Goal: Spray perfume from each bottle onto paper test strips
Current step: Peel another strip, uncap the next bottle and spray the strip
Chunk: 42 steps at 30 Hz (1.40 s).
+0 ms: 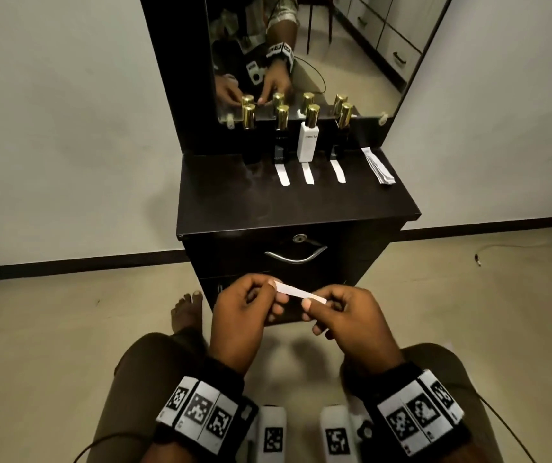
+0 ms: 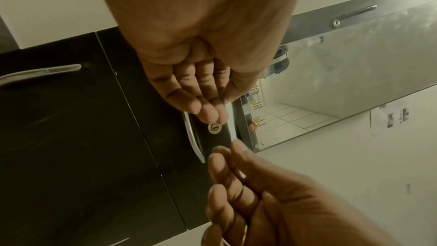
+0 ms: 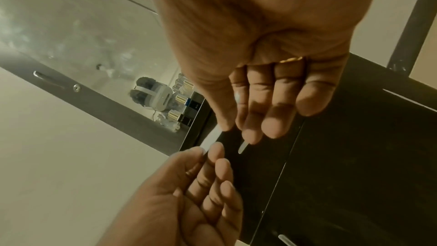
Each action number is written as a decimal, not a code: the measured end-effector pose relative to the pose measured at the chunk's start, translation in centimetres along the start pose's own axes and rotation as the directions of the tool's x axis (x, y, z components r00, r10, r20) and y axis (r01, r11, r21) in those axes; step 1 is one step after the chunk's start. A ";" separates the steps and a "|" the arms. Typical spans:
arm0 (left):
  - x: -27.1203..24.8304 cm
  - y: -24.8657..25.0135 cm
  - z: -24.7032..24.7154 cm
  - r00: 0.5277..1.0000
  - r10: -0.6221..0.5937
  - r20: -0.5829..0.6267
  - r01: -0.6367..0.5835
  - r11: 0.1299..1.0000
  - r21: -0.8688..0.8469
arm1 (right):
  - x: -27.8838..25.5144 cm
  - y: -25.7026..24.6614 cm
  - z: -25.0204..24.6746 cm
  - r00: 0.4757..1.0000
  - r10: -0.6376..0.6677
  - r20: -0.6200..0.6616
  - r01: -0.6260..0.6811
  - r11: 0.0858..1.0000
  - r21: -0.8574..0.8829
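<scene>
In front of the cabinet drawers, both hands hold one white paper test strip [image 1: 300,293] level between them. My left hand [image 1: 251,309] pinches its left end and my right hand [image 1: 341,315] pinches its right end. The same strip [image 3: 211,138] shows edge-on between the fingertips in the right wrist view. On the cabinet top stand several gold-capped perfume bottles: a black bottle [image 1: 249,135] at far left, a second black bottle [image 1: 281,138], a white bottle [image 1: 308,135] and a black bottle [image 1: 340,135] at right. Three strips [image 1: 308,172] lie in front of the right three bottles.
A stack of spare strips [image 1: 378,165] lies at the right of the dark cabinet top [image 1: 234,195]. A mirror [image 1: 301,51] stands behind the bottles. Below are a drawer handle [image 1: 296,257] and lock [image 1: 299,238]. My knees and a bare foot [image 1: 186,309] are on the tiled floor.
</scene>
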State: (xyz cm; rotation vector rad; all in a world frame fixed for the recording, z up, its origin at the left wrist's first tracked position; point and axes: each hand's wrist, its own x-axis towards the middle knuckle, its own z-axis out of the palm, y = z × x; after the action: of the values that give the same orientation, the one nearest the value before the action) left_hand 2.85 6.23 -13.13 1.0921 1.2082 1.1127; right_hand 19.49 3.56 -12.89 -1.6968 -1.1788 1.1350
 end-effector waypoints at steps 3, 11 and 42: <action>0.1 0.0 -0.2 0.999 -0.035 -0.004 0.035 0.999 -0.020 | 0.2 -0.8 -0.5 0.999 0.015 -0.048 -0.011 0.996 0.087; -0.2 0.6 -0.3 0.991 -0.063 0.117 0.070 0.996 -0.051 | 1.0 -3.3 -1.1 0.997 -0.081 -0.009 0.081 0.997 0.013; 0.3 3.6 -4.1 0.935 0.205 -0.289 -0.250 0.960 -0.127 | 12.9 -20.4 3.9 0.739 -0.667 0.096 0.515 0.468 -0.718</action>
State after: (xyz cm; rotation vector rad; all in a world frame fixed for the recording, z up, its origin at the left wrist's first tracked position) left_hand -1.45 7.12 -9.81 0.9931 1.1973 1.5562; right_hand 12.51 21.97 1.64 -1.6033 -2.0354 0.0091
